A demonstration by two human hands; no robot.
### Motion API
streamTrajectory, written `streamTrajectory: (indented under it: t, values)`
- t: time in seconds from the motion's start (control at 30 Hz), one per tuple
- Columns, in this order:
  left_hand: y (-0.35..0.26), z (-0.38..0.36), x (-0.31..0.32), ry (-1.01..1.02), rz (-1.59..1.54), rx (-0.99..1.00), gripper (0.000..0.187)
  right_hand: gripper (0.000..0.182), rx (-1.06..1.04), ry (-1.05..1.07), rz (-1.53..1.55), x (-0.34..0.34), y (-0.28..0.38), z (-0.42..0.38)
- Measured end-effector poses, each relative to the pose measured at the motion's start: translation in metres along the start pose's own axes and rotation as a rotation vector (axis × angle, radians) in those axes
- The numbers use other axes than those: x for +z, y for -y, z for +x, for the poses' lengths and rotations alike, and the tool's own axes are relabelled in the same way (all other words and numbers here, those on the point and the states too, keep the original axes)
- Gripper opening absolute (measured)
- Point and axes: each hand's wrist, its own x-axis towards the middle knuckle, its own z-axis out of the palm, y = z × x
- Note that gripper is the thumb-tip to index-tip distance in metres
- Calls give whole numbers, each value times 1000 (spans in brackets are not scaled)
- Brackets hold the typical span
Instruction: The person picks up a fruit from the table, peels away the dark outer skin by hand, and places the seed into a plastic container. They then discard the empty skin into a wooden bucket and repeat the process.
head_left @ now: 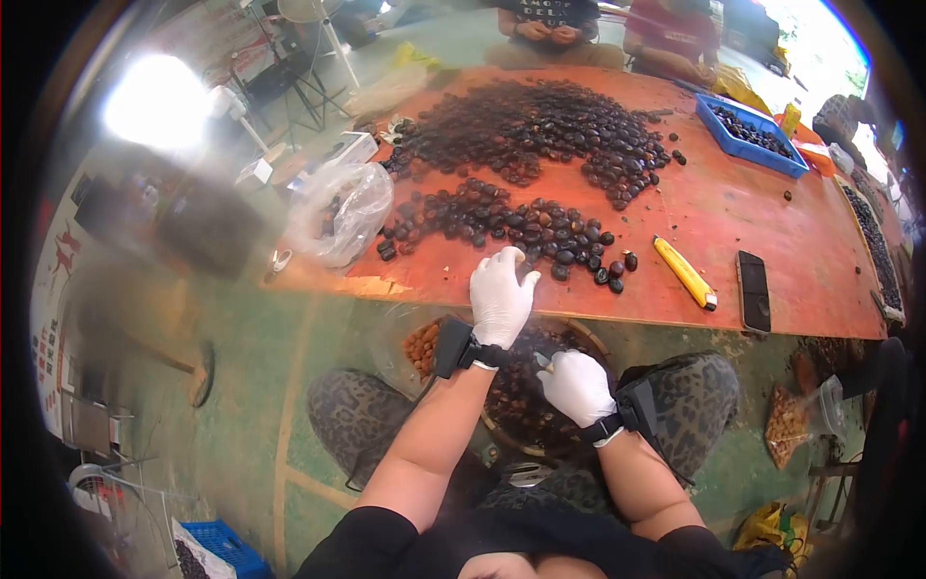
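My left hand [503, 297], in a white glove, is at the front edge of the red table [617, 280], beside a heap of dark, shiny brown nuts [550, 232]. Its thumb stands apart from its bent fingers, and no nut shows between them. Lower and to the right, my gloved right hand [582, 388] is closed over a round basket [590, 333] between my knees. A small greyish tip pokes out at its fingers; what it belongs to is hidden. Dark pieces, perhaps shells, lie in the basket. Orange-brown kernels [421, 349] sit left of my left wrist.
A larger nut heap [540, 125] spreads farther back. On the table's right are a yellow utility knife [686, 274], a phone [754, 292] and a blue tray [752, 152] of nuts. A clear plastic bag [342, 212] stands at the left corner. Two people sit across the table.
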Motion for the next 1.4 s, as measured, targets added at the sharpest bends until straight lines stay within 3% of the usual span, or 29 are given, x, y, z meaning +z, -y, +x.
streamTrajectory:
  t: [0.03,0.17,0.27,0.3,0.43,0.57,0.67,0.8,1.1,1.2,1.4]
  values:
    - [-1,-2,-1,10,4,-23,34,25,40,-1,-3,-2,4,0]
    - [3,-19,-16,111,-781,-173,31,18,6,-39,78,-9,6,-4]
    - [5,-44,-47,318,-1479,-584,33,53,-121,-25,171,-12,0,-10]
    - [10,-53,-52,350,-1582,-600,32,72,-50,207,98,-27,9,-9]
    - [16,-82,-64,324,-1648,-661,33,59,-29,66,367,-39,21,-9]
    - [26,-99,-53,295,-1652,-595,32,43,-277,-151,750,-29,23,-7]
    - [29,-102,-47,271,-1643,-534,30,47,-209,-56,899,-27,33,-10]
    - [23,-100,-49,204,-1568,-452,30,53,-37,149,876,-37,37,-9]
    - [21,-98,-54,185,-1364,-432,31,47,-233,-12,857,-26,30,-5]
    - [26,-100,-50,166,-1324,-391,30,47,-87,165,949,-33,31,-5]
    - [22,-98,-52,185,-1334,-403,28,45,-145,183,875,-35,28,-6]
